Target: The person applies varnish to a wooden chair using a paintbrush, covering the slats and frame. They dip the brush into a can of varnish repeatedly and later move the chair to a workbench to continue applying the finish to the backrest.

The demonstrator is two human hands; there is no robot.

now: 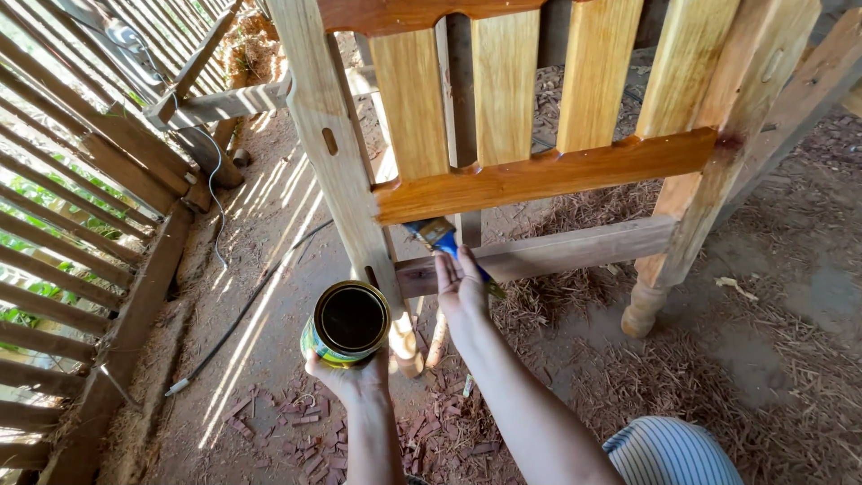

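My left hand [352, 377] holds an open round tin can [349, 321] from below; its inside looks dark with varnish. My right hand [461, 286] grips a blue-handled paintbrush [437, 235], whose bristles touch the underside of a glossy, freshly varnished curved rail [548, 175] of a wooden bed headboard. The upright slats [503, 85] above the rail look paler. The left post [332, 153] stands just beside the can.
A slatted wooden wall [72, 207] runs along the left. A cable [242, 310] lies across the dirt floor. Wood shavings and chips [682, 368] cover the ground. The turned right leg [643, 307] rests on the floor. A striped cloth [673, 452] shows at the bottom right.
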